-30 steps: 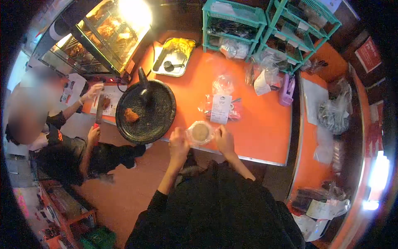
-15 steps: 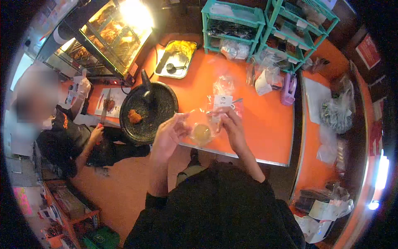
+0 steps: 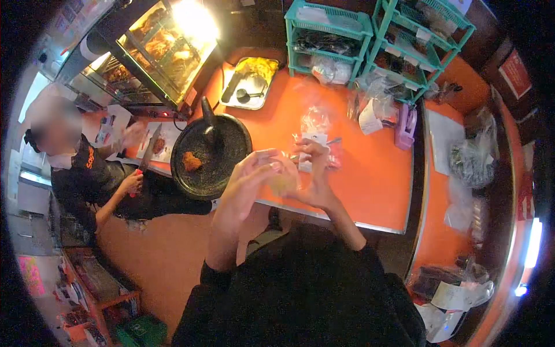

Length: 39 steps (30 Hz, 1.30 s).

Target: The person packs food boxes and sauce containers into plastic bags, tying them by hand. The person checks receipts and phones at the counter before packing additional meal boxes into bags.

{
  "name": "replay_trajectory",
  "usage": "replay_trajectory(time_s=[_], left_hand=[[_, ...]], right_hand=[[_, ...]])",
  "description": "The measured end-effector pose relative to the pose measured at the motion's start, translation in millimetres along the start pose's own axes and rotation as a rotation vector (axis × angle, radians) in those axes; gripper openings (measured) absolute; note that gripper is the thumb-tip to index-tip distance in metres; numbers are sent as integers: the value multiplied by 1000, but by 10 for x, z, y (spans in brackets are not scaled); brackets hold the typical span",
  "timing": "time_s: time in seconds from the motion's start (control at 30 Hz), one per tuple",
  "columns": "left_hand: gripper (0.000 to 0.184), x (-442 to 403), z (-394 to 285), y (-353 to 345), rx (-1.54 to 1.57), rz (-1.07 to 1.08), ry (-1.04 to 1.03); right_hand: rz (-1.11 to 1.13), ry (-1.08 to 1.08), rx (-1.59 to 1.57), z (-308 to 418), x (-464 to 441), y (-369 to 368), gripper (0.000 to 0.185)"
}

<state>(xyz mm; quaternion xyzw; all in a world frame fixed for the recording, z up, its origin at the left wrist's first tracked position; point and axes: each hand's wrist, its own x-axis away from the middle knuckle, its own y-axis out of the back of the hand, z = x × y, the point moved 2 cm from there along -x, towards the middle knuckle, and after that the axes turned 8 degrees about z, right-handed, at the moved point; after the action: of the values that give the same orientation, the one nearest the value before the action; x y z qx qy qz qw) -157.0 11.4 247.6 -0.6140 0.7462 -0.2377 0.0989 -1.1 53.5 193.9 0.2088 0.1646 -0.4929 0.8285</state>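
Observation:
Above the front edge of the orange counter, a small see-through plastic bag (image 3: 281,184) with yellowish-brown contents hangs between my hands. My left hand (image 3: 250,176) pinches its upper left side, fingers bent over the top. On the other side, my right hand (image 3: 317,173) grips the bag's right edge with curled fingers. The bag's mouth is blurred and partly covered by my fingers. Just beyond my right hand lie a white printed label (image 3: 315,139) and a reddish packet (image 3: 335,157).
A large stone mortar (image 3: 226,156) holds a brown fried piece (image 3: 191,162) and a pestle (image 3: 208,113). Behind are a metal tray (image 3: 254,104), a lit food warmer (image 3: 167,49), green racks (image 3: 329,28) and a purple tape dispenser (image 3: 406,127). At left, a co-worker's hand (image 3: 132,183) holds a knife (image 3: 151,147).
My hands have drawn closer together around the top of the bag, bunching it. The co-worker's knife has lifted and tilted, and their other hand has moved down toward the board.

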Motion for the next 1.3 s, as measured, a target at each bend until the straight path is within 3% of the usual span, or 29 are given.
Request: replay_trajectory(time_s=[0.03, 0.13, 0.17, 0.2, 0.27, 0.3, 0.33, 0.4, 0.47, 0.53, 0.57, 0.6, 0.67, 0.73, 0.77, 0.8, 0.83, 0.87, 0.93, 1.0, 1.07, 1.1, 1.17, 1.2, 1.23, 1.3], left_hand=[[28, 29, -51, -35, -174, 32, 0], [33, 128, -144, -170, -552, 156, 9], [38, 160, -178, -232, -753, 253, 9], [38, 217, -279, -262, -750, 251, 11], [59, 352, -548, -214, -1439, 168, -103], [78, 408, -537, 35, -1487, -9, -80], [78, 400, -467, 304, -1485, -3, -78], [98, 236, -79, 919, -1593, -17, 226], [105, -165, 839, 1580, -1705, 194, 88], [93, -450, 1244, 1500, -1350, 211, -59], [89, -559, 1365, 1392, -1229, 227, -104], [82, -662, 1355, 1278, -1117, 256, -98], [67, -801, 1280, 1025, -888, 314, -69], [60, -862, 1140, 721, -771, 356, -51], [49, -852, 991, 527, -574, 416, -114], [38, -848, 872, 387, -377, 472, -171], [29, -867, 829, 301, -321, 532, -162], [29, -888, 771, 205, -322, 553, -156], [28, -907, 668, -36, -355, 627, 45], [31, -846, 511, -294, -295, 654, 46], [31, -797, 371, -489, -352, 671, 194], [31, -799, 371, -552, -354, 686, 196], [30, -812, 310, -679, -518, 772, -86], [30, -789, 293, -747, -523, 782, -87], [29, -759, 282, -816, -455, 740, -29], [28, -762, 287, -865, -395, 706, 18]], right_hand=[[-36, 39, -58, -128, 19, -49, 55], [-18, 74, 268, -644, 128, -331, 50], [117, 76, 228, -814, 97, -404, 42], [253, 80, 186, -916, 81, -471, 37], [255, 18, 67, -999, 66, -555, 30], [253, -46, -49, -1025, 60, -590, 28], [249, -51, -49, -970, 43, -599, 28], [279, -203, -162, -839, -6, -582, 29], [275, -183, -171, -988, 68, -649, 30], [258, -153, -169, -999, 0, -638, 31], [304, -96, -13, -829, -48, -605, 33], [349, -38, 147, -622, -131, -550, 36], [278, -135, 116, -229, -276, -358, 36], [214, -623, -215, -260, -292, -115, 34], [55, -421, -206, -250, -338, -33, 29], [37, -420, -202, -192, -384, 48, 29], [-70, -490, -517, -77, -436, 160, 30], [-180, -547, -835, 27, -456, 262, 32], [-177, -499, -866, 197, -447, 453, 31], [-177, -448, -894, 303, -399, 667, 32], [-99, -400, -1068, 398, -343, 872, 33], [-108, -370, -1099, 480, -321, 933, 34], [-106, -323, -1159, 587, -269, 1050, 31], [-93, -286, -1227, 638, -234, 1102, 29], [-96, -276, -1222, 685, -194, 1156, 29], [-401, -343, -820, 765, -89, 1341, 26]])
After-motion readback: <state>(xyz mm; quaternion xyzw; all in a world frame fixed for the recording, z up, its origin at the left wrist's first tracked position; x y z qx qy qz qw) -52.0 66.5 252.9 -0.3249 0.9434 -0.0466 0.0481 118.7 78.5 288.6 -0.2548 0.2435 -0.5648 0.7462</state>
